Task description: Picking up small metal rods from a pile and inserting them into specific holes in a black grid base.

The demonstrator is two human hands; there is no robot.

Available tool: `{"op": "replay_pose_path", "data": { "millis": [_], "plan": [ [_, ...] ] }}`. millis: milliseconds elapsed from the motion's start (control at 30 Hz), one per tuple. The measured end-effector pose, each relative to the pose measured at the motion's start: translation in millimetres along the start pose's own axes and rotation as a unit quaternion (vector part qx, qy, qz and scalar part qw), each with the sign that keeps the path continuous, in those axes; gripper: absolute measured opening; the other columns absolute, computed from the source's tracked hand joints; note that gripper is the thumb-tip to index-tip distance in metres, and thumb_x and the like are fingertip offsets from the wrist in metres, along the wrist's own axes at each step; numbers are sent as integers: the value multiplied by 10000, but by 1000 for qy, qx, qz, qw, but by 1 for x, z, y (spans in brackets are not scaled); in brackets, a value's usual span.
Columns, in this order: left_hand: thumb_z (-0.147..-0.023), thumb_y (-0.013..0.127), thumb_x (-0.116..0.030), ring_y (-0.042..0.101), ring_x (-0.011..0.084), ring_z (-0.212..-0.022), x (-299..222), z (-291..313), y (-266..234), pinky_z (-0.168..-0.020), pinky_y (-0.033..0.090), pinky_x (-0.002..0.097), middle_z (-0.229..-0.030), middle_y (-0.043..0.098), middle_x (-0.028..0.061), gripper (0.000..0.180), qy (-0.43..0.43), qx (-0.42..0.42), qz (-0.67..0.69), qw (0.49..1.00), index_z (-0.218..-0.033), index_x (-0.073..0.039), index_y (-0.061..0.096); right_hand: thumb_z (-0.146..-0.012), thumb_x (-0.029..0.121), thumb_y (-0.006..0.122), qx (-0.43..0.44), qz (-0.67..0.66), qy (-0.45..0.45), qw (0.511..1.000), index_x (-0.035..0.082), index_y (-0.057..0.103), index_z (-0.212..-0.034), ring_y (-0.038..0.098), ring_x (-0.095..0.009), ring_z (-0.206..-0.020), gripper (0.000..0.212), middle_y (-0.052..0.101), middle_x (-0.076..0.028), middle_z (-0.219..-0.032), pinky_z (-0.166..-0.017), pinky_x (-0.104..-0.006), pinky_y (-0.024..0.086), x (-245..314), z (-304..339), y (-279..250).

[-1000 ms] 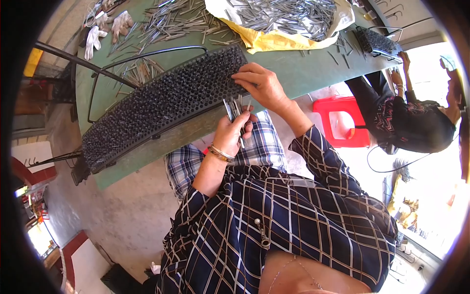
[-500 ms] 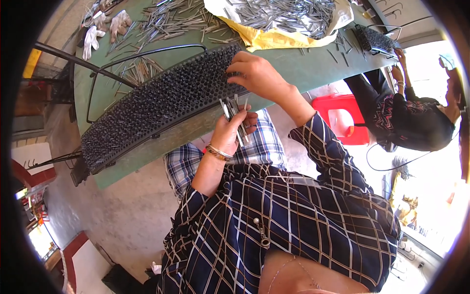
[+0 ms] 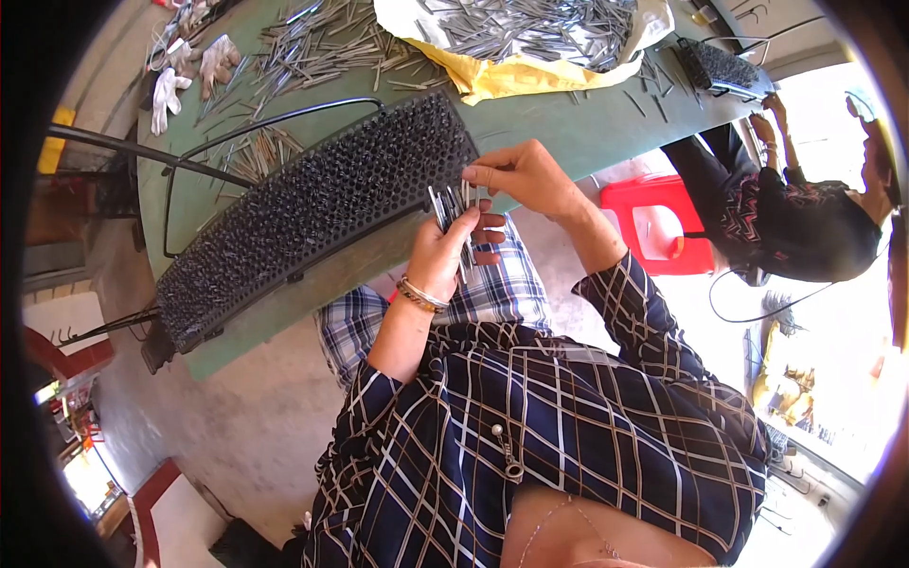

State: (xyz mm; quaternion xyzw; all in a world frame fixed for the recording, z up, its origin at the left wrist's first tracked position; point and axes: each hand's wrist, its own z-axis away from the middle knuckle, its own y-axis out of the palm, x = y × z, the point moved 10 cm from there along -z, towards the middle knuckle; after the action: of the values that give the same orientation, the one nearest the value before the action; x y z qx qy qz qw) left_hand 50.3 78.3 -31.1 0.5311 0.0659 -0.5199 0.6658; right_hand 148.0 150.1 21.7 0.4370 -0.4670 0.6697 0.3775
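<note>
My left hand [image 3: 442,254] is closed around a small bunch of thin metal strips [image 3: 439,208], their ends sticking out above and below the fingers. Just above and to the right, my right hand [image 3: 538,185] pinches the upper end of a strip from that bunch between thumb and fingertips. To the left of both hands lies a long black rack [image 3: 308,204] full of small round holes. Many of its holes have short ends showing in them; those toward its lower right edge look bare.
Loose strips [image 3: 322,47] are strewn over the green table [image 3: 544,128]. A yellow-edged white sack [image 3: 502,76] holds a heap more. Gloves [image 3: 169,97] lie far left. At right, another person [image 3: 814,222] works at a second black rack [image 3: 724,68], near a red stool [image 3: 620,204].
My right hand has moved from over the rack's right end down to the bunch in my left hand. The left hand keeps holding its strips. The view has shifted slightly.
</note>
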Motion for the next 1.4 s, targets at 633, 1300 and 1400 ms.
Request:
{"op": "replay_pose_path", "data": {
  "millis": [633,1300,1400],
  "plan": [
    [-919,506,-210,635,160,-789,12,-6,-23,-598,519,254,-1025,641,178,224,-17,-64,15,998,-1049,-32,546,-776,180,682,-169,234,-345,893,55,679,-866,599,-267,-666,154,614,-97,-781,-601,-354,484,55,-11,6],
    [-938,481,-231,645,167,-786,6,-5,-7,-537,524,240,-1031,648,161,295,20,-25,12,999,-1131,-15,536,-825,168,687,-22,-85,19,996,-37,676,-918,576,-66,-718,226,669,-35,-794,-631,-225,473,-12,0,-9],
    [-932,489,-227,636,145,-761,8,-4,-13,-522,502,228,-1020,652,160,297,19,-43,-14,999,-1129,-11,537,-836,151,672,-132,-18,-96,986,-8,676,-972,538,-59,-663,209,665,-29,-788,-609,-217,449,15,-7,-35]
  ]
}}
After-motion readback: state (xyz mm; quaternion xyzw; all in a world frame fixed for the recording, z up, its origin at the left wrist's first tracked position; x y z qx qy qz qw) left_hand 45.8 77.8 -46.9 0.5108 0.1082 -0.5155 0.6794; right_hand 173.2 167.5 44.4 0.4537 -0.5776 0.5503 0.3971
